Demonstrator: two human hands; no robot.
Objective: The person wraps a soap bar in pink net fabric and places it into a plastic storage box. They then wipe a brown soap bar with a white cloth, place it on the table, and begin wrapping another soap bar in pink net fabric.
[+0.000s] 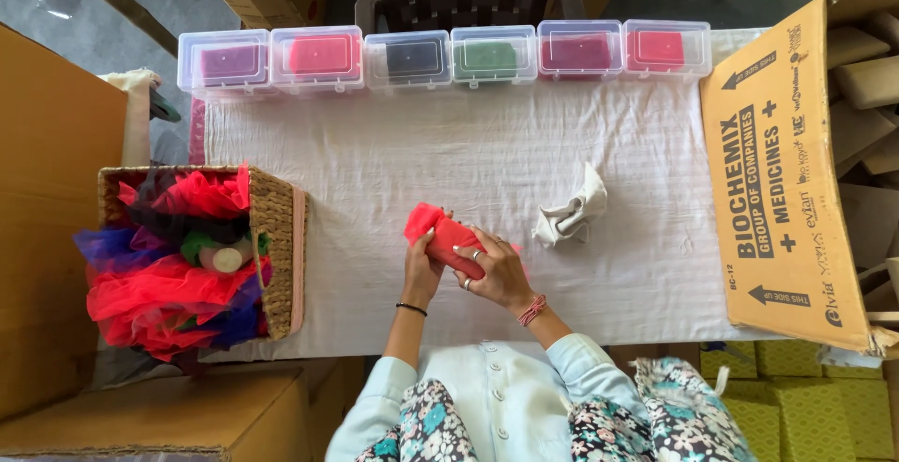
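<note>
Both my hands hold a folded piece of red net fabric (448, 237) just above the white cloth-covered table (393, 162). My left hand (421, 270) grips its near left side, with a black band on the wrist. Over the right end of the fabric lies my right hand (498, 270), which wears rings and a pink wrist thread. A crumpled white cloth (571, 211) lies on the table just right of my hands.
Several clear lidded boxes (412, 58) with coloured fabric stand in a row along the far edge. A woven basket (272, 247) full of red, blue and purple net sits at the left. An open cardboard box (796, 162) stands at the right.
</note>
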